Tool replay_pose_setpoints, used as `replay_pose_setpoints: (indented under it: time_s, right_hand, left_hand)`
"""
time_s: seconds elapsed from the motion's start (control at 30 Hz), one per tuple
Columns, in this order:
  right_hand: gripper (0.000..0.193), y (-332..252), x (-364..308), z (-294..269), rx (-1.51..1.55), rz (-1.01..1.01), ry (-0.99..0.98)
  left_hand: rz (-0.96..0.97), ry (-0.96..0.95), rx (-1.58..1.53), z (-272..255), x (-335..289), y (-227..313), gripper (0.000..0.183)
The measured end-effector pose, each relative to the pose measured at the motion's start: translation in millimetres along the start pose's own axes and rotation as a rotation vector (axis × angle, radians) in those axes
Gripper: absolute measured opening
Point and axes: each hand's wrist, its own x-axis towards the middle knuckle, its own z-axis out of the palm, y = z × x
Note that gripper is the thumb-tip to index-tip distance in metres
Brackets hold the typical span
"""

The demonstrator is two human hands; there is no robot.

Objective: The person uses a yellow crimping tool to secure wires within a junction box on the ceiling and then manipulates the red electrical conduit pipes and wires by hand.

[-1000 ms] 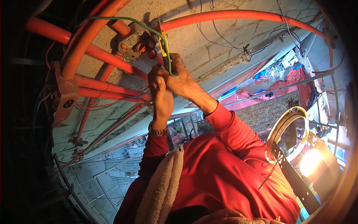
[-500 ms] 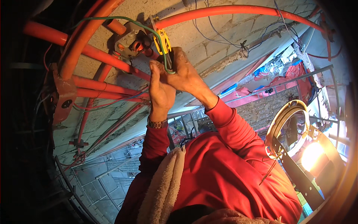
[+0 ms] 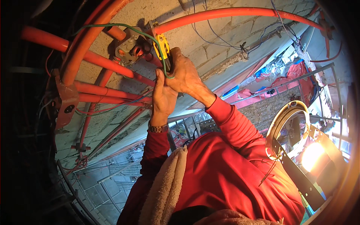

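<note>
My right hand (image 3: 185, 77) is closed around the dark handles of a yellow hand tool (image 3: 161, 47) that looks like a wire stripper. Its yellow head points up beside a grey metal junction box (image 3: 131, 49) with orange conduit ends. A green wire (image 3: 125, 26) arches from the upper left, runs down over the tool and curls at its lower end between my hands. My left hand (image 3: 164, 100) is raised against the right one, thumb upright beside the wire; its other fingers are hidden behind my right hand.
Orange conduits (image 3: 225, 12) cross the block wall (image 3: 217, 48) around the box. A second metal box (image 3: 67, 103) joins several pipes at left. Loose dark wires (image 3: 243, 48) hang at right. A bright lamp (image 3: 313, 156) glows at lower right, near a metal ring (image 3: 272, 138) and a railing (image 3: 318, 73).
The tool and both hands sit slightly lower in the picture, and my left hand has moved a little down and right. The box and conduits have shifted slightly with the view.
</note>
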Motion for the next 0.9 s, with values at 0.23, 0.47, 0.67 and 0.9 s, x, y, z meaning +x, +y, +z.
replay_pose_setpoints:
  time_s: [0.23, 0.47, 0.67, 0.9]
  right_hand:
    - [0.057, 20, 13, 3, 0.013, -0.016, 0.043]
    - [0.061, 31, 8, 21, 0.0, -0.126, 0.099]
    - [0.074, 44, 15, 28, 0.203, -0.081, 0.042]
    - [0.061, 14, 4, 12, 0.143, 0.055, 0.043]
  left_hand:
    - [0.496, 0.238, 0.989, 26, 13, 41, 0.053]
    - [0.095, 0.057, 0.898, -3, 16, 19, 0.057]
    - [0.243, 0.046, 0.42, -22, 30, -6, 0.043]
    - [0.05, -0.069, 0.207, -46, 12, -12, 0.06]
